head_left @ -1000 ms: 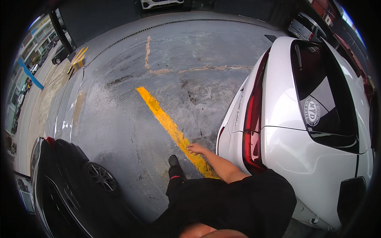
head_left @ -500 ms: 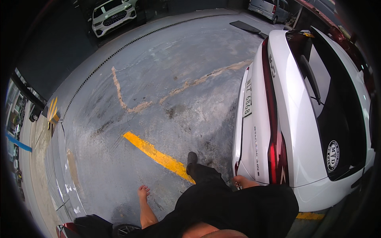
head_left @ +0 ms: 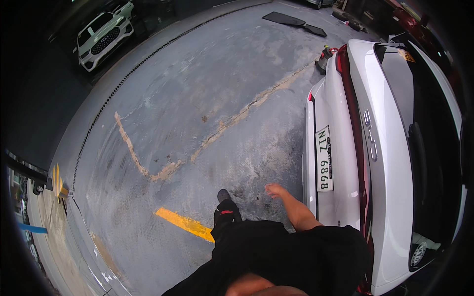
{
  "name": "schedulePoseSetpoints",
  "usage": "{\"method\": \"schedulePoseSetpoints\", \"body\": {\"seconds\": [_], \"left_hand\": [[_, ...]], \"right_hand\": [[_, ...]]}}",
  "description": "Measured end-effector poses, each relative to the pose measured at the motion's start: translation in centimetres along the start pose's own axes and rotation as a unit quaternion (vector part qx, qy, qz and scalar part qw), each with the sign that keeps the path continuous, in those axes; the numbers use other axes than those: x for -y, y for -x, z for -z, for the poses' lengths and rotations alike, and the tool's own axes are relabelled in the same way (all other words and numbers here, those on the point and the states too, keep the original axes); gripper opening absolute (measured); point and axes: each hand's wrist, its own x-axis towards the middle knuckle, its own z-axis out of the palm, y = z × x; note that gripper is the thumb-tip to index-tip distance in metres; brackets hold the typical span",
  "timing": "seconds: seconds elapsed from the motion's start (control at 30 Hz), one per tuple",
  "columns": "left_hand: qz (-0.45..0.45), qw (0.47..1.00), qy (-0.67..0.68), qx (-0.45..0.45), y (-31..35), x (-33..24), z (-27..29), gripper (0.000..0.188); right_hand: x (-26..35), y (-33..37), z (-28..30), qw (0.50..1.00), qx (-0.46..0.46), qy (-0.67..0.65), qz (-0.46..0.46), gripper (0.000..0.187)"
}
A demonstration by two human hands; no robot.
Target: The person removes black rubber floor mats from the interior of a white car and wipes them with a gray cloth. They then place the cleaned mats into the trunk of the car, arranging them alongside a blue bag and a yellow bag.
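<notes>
Right hand (head_left: pixel 274 190) swung free and empty beside the white car's rear bumper (head_left: pixel 310 167) — our left hand was out of view.

We saw its fingers loosely spread, clamped on nothing, apparently mid-stride; just right stood the number plate (head_left: pixel 324 159), below-left our shoe (head_left: pixel 223 196) and a yellow floor line (head_left: pixel 183 223).

Yellow floor stripe (head_left: pixel 183 223) (worn), distant white car (head_left: pixel 101 34).

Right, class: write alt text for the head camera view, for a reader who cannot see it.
A person in black clothing walks beside the rear of a white car, right hand swinging empty near its bumper. Cracked grey concrete floor carries a yellow painted line; another white car is parked far off.
</notes>
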Motion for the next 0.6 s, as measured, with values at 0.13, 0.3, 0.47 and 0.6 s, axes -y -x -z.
{"method": "schedulePoseSetpoints", "body": {"seconds": [0.13,0.3,0.47,0.6], "left_hand": [[0.02,0.997,-0.076,0.004,-3.9,-11.9,0.0,0.033],[0.011,0.993,-0.119,-0.017,-8.5,-35.0,1.7,0.031],[-0.101,0.983,-0.15,-0.013,-19.4,-66.1,-0.4,0.03],[-0.238,0.953,-0.174,-0.067,-23.5,-91.0,-1.6,0.029]], "right_hand": [[13.2,-6.3,1.0,0.999,-0.027,0.026,-0.013,0.048],[16.8,-8.8,5.1,0.984,-0.074,-0.045,-0.154,0.044],[11.4,-7.3,9.4,0.94,-0.121,-0.182,-0.26,0.035],[17.5,-10.5,9.6,0.914,-0.074,-0.225,-0.33,0.034]]}}
